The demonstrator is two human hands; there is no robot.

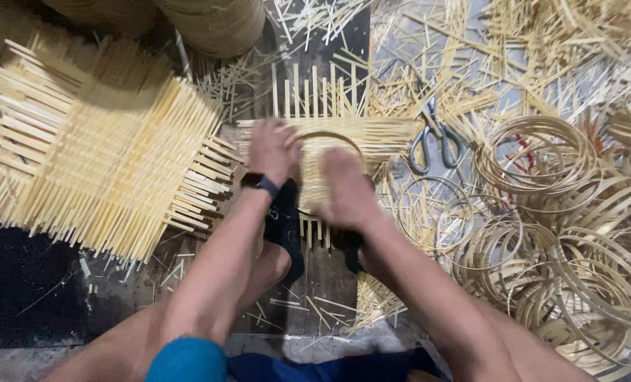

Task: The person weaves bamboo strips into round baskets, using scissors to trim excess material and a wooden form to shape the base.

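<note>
Head view: the left hand [274,150] and the right hand [345,189] press down at the centre of the frame on a small woven bamboo mat [326,134], with a thin bamboo ring [327,136] lying on it. Both hands cover most of the ring and the mat's middle; only the ring's upper arc shows. The fingers are curled downward and blurred, so whether they are clenched on the strips or only pressing flat cannot be told. A dark wristband [260,182] sits on the left wrist. Two dark sandals [285,221] are partly hidden under the forearms.

One pair of scissors [435,138] lies just right of the mat. A stack of woven mats [103,148] fills the left side, cut off by the frame edge; their number is unclear. Loose bamboo hoops [563,226] pile at the right, too many and overlapping to count.
</note>
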